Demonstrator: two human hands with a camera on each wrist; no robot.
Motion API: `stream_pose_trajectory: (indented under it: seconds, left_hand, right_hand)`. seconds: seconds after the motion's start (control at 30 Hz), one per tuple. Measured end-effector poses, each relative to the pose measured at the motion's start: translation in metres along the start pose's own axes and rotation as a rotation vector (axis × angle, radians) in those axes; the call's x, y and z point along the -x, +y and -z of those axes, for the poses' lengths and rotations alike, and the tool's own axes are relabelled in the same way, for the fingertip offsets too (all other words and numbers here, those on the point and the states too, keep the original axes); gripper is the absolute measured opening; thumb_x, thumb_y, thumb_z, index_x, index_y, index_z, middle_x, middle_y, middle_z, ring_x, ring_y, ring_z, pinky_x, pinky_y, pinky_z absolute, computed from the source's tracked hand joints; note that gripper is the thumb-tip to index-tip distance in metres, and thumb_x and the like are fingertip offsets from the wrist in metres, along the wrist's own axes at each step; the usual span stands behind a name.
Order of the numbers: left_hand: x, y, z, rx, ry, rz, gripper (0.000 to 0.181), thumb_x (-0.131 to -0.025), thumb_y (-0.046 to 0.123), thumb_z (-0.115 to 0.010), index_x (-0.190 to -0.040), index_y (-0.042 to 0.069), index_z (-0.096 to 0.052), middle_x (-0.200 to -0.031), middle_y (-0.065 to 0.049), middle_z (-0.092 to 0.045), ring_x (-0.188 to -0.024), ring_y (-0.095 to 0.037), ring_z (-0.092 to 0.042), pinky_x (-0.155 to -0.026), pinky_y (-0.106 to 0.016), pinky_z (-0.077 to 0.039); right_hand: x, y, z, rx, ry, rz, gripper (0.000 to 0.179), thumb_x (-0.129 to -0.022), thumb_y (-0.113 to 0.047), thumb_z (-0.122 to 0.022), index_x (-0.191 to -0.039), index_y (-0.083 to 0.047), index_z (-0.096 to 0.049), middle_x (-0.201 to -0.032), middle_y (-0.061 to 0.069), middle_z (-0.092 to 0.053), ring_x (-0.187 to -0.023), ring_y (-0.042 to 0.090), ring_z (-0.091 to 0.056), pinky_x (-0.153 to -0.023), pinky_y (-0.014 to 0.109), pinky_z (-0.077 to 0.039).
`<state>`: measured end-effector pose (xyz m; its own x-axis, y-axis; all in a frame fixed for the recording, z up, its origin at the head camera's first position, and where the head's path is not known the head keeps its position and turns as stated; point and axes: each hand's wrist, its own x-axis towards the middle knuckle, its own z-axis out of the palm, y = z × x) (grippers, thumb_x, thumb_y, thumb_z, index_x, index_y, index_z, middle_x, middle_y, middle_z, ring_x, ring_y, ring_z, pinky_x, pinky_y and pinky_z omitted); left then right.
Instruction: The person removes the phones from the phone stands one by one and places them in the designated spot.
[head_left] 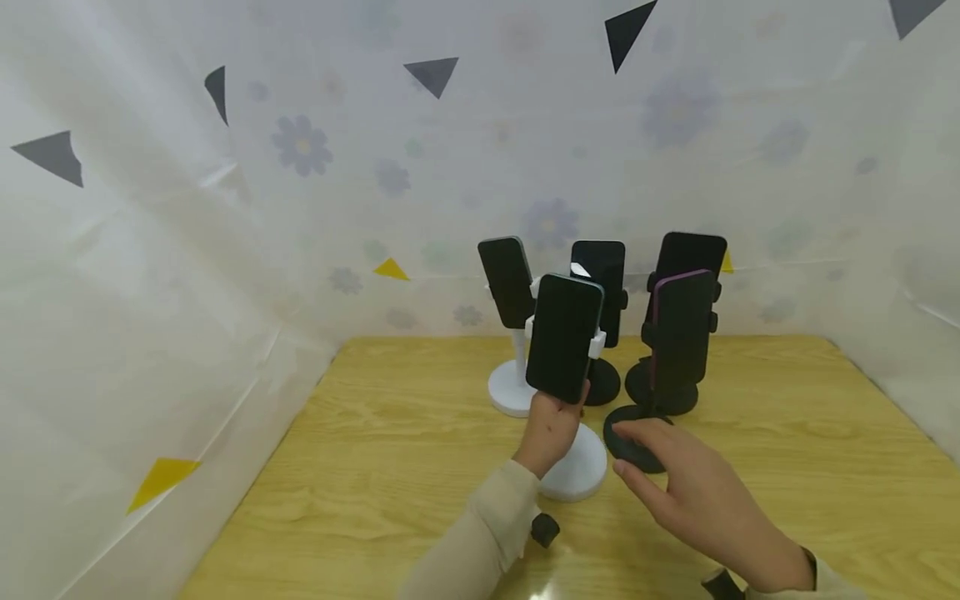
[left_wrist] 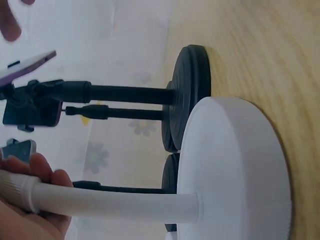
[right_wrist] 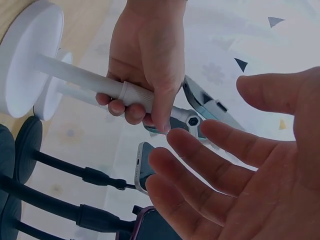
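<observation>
My left hand (head_left: 549, 432) grips the ribbed collar on the neck of a white phone stand (head_left: 576, 472). A dark-screened smartphone (head_left: 564, 340) sits in that stand's clamp. The left wrist view shows the stand's round base (left_wrist: 225, 165) on the table and fingers wrapped around its upright stem (left_wrist: 120, 202). My right hand (head_left: 708, 496) holds nothing; its thumb and fingers are spread apart over the front black base (head_left: 632, 446). In the right wrist view, the right palm (right_wrist: 250, 190) faces the gripped stand, its fingertips overlapping the clamp end.
Behind is another white stand (head_left: 512, 390) with a phone (head_left: 507, 283). Black stands hold a phone (head_left: 606, 283) in the middle, a purple-edged phone (head_left: 682, 333) and one behind it (head_left: 692, 252). The wooden table (head_left: 405, 433) meets white patterned sheeting (head_left: 465, 167) at the back.
</observation>
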<state>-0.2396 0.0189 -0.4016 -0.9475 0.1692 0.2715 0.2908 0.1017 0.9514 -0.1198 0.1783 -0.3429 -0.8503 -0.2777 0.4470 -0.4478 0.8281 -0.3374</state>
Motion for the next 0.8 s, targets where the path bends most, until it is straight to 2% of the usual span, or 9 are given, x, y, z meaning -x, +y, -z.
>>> stream_pose_trajectory:
  seconds: [0.17, 0.3, 0.4, 0.47, 0.57, 0.67, 0.8]
  left_hand:
    - [0.012, 0.003, -0.001, -0.057, 0.081, -0.059, 0.021, -0.098, 0.011, -0.054, -0.08, 0.002, -0.062, -0.067, -0.004, -0.055, -0.062, -0.002, -0.049, -0.062, -0.02, -0.045]
    - [0.019, 0.007, 0.0, -0.086, 0.163, -0.094, 0.021, -0.089, -0.002, -0.05, -0.07, 0.003, -0.055, -0.057, 0.001, -0.045, -0.056, -0.003, -0.042, -0.064, -0.02, -0.043]
    - [0.025, 0.01, 0.001, -0.107, 0.227, -0.121, 0.017, -0.09, -0.003, -0.05, -0.075, 0.002, -0.058, -0.056, 0.004, -0.038, -0.059, -0.004, -0.042, -0.068, -0.021, -0.043]
    - [0.03, 0.012, 0.002, -0.131, 0.259, -0.136, 0.015, -0.093, -0.001, -0.051, -0.092, 0.003, -0.065, -0.058, 0.005, -0.039, -0.064, -0.005, -0.044, -0.072, -0.022, -0.045]
    - [0.037, 0.014, 0.002, -0.18, 0.276, -0.157, 0.02, -0.097, 0.004, -0.052, -0.111, 0.006, -0.066, -0.06, 0.004, -0.039, -0.067, -0.006, -0.045, -0.075, -0.022, -0.045]
    - [0.044, 0.016, 0.001, -0.214, 0.273, -0.153, 0.023, -0.098, 0.007, -0.052, -0.118, 0.008, -0.064, -0.062, 0.005, -0.04, -0.067, -0.006, -0.045, -0.074, -0.022, -0.044]
    - [0.051, 0.017, -0.001, -0.23, 0.259, -0.155, 0.021, -0.097, 0.008, -0.053, -0.114, 0.01, -0.065, -0.063, 0.007, -0.04, -0.068, -0.006, -0.044, -0.073, -0.022, -0.045]
  right_hand:
    - [-0.001, -0.001, 0.002, 0.009, 0.016, 0.023, 0.037, -0.088, -0.026, -0.075, -0.122, -0.015, -0.066, -0.118, 0.0, -0.07, -0.103, 0.021, -0.069, -0.08, 0.043, -0.057]
    - [-0.003, -0.002, 0.003, 0.014, 0.047, 0.048, 0.036, -0.088, -0.025, -0.076, -0.121, -0.016, -0.066, -0.117, -0.002, -0.07, -0.099, 0.018, -0.07, -0.075, 0.039, -0.057]
    - [-0.005, -0.002, 0.004, 0.008, 0.072, 0.07, 0.036, -0.087, -0.024, -0.076, -0.12, -0.015, -0.066, -0.116, -0.001, -0.07, -0.098, 0.019, -0.07, -0.074, 0.039, -0.056]
    - [-0.006, -0.003, 0.004, 0.004, 0.087, 0.08, 0.036, -0.086, -0.022, -0.077, -0.12, -0.015, -0.066, -0.116, -0.001, -0.07, -0.098, 0.019, -0.07, -0.076, 0.041, -0.057]
    - [-0.008, -0.004, 0.005, -0.012, 0.097, 0.081, 0.035, -0.086, -0.02, -0.077, -0.119, -0.015, -0.067, -0.116, 0.0, -0.07, -0.101, 0.021, -0.07, -0.078, 0.044, -0.057]
    - [-0.009, -0.006, 0.006, -0.022, 0.093, 0.074, 0.035, -0.086, -0.019, -0.077, -0.119, -0.015, -0.067, -0.117, 0.0, -0.07, -0.103, 0.021, -0.07, -0.08, 0.046, -0.057]
    - [-0.01, -0.008, 0.006, -0.029, 0.085, 0.073, 0.035, -0.086, -0.019, -0.077, -0.119, -0.015, -0.067, -0.115, -0.002, -0.07, -0.1, 0.018, -0.069, -0.08, 0.044, -0.057]
